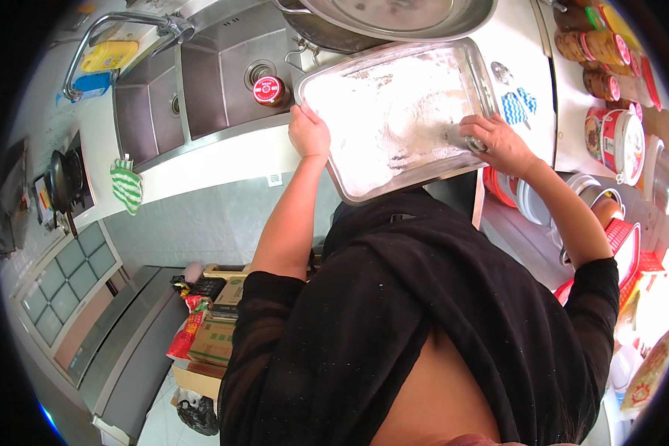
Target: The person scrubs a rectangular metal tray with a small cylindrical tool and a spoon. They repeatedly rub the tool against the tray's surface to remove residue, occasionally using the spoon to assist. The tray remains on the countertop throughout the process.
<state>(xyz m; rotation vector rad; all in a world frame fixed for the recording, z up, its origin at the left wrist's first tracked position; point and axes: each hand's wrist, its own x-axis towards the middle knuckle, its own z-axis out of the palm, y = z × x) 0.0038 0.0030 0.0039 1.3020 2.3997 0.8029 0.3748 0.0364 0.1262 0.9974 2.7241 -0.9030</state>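
Note:
A rectangular metal tray (401,111) with a white powdery coating lies tilted before me at the counter's edge. At its left rim, my left hand (310,132) grips the side near the corner. My right hand (499,139) is closed around a small, shiny, rounded object (475,145) over the tray's right side; what it is, I cannot tell. Left of the tray, a jar with a red lid (268,91) stands at the sink's near edge. A large metal basin (468,25) holding cloudy liquid sits beyond the tray.
The steel double sink (212,111) and its faucet (117,19) are at the left. A green-striped cloth (126,187) hangs over the counter edge. Blue-patterned pieces (514,108) lie right of the tray. Jars (602,47) and a red-and-white bucket (615,144) stand farther right.

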